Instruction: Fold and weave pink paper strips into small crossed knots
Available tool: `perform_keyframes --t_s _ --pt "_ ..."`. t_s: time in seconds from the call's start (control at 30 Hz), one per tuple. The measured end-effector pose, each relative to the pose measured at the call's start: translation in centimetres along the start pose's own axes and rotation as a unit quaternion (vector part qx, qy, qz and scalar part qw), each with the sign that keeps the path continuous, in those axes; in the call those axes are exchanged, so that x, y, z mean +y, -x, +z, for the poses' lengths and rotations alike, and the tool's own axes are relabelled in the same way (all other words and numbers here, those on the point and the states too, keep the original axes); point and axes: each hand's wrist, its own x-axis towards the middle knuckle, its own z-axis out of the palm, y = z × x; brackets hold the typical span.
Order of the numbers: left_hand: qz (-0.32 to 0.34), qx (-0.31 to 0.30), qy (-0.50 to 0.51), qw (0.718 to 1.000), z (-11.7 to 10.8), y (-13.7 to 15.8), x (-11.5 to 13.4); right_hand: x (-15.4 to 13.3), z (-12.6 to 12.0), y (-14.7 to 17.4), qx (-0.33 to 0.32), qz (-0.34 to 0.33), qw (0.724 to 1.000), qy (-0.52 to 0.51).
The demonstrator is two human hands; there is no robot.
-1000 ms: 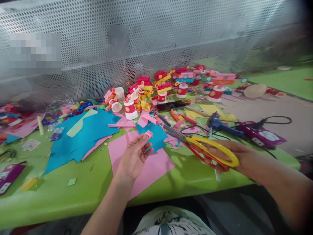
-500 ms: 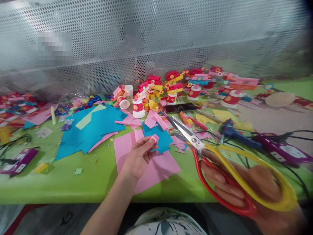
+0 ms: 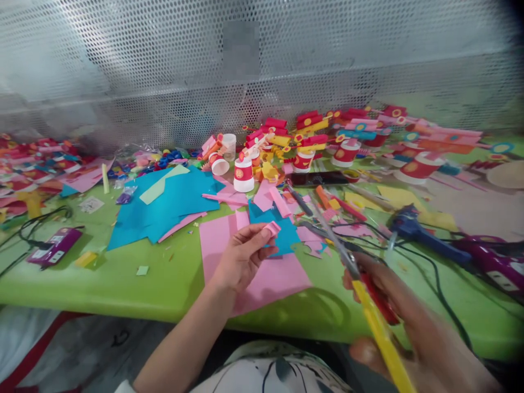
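Observation:
Between thumb and fingers, my left hand point(image 3: 245, 254) pinches a small folded piece of pink paper point(image 3: 272, 228). Below it a pink sheet point(image 3: 282, 281) lies flat on the green table point(image 3: 176, 289). My right hand point(image 3: 409, 316) grips a pair of scissors point(image 3: 368, 305) with yellow and red handles. The scissors are turned edge-on, and their blades look closed, pointing away from me. A blue sheet point(image 3: 289, 240) lies just beyond my left hand, partly covered by pink pieces.
Paper-cup models point(image 3: 346, 153) line the back by a perforated metal panel point(image 3: 164, 71). Blue sheets point(image 3: 180, 196) lie left of centre. A blue glue gun point(image 3: 426, 234) and its cords are at the right; a purple box point(image 3: 55, 245) sits at the left.
My right hand has rotated the scissors from a flat view to edge-on. The camera view has shifted left. My left hand still holds the pink piece.

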Motion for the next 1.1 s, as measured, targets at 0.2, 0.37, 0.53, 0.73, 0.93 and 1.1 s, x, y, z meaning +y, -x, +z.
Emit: perform_keyframes --t_s 0.2,0.37,0.53,0.73,0.93,1.1 --pt "-0.006 0.006 0.026 1.0 0.1 0.1 0.2 -1.7 0.3 -1.6 -0.03 -0.06 0.996 0.067" --pt "-0.003 -0.014 0.036 0.999 0.0 0.2 0.1 -2.0 0.4 -2.2 -0.037 -0.081 0.993 0.076" --pt "-0.015 -0.039 0.027 0.999 -0.1 0.3 0.1 -1.8 0.6 -2.4 -0.046 -0.074 0.995 0.055" --pt "-0.019 -0.051 0.004 0.999 0.0 0.5 0.1 -1.6 0.7 -2.6 -0.046 -0.082 0.995 0.037" --pt "-0.033 -0.041 0.011 0.999 0.0 0.5 0.1 -1.2 0.8 -2.5 -0.055 -0.082 0.995 0.013" --pt "-0.038 -0.053 0.012 0.998 0.0 0.6 0.2 -1.4 0.5 -2.4 -0.052 -0.077 0.995 0.022"
